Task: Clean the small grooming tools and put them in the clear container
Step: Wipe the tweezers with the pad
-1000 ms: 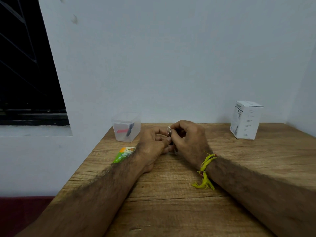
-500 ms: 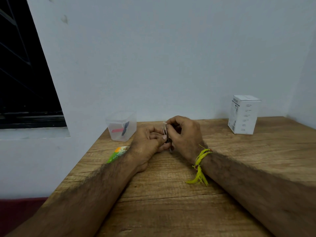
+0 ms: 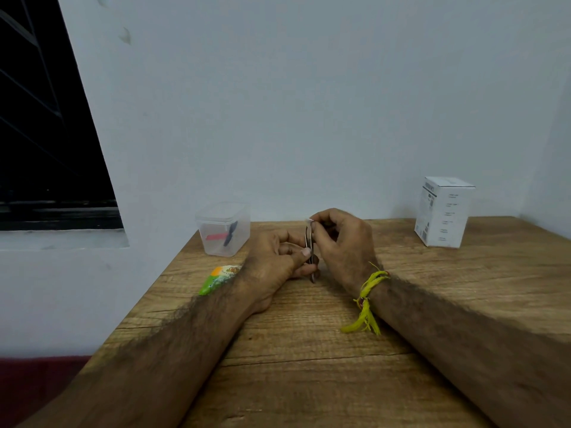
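A thin metal grooming tool [image 3: 310, 242], like tweezers, stands nearly upright between my hands above the wooden table [image 3: 309, 350]. My left hand [image 3: 275, 257] pinches its lower part with thumb and fingers. My right hand [image 3: 343, 239] pinches a small white wipe [image 3: 310, 220] against the tool's top end. The clear container [image 3: 223, 229] stands at the table's far left, with a red tool and a black tool inside. Its lid looks to be on.
A green and orange packet [image 3: 216, 278] lies on the table near my left wrist. A white carton box [image 3: 442, 211] stands at the far right. The white wall runs along the table's back edge, and a dark window is at the left.
My right hand's fingers have slid up the tool to its top end. The tool now stands more upright and shows more between my hands.
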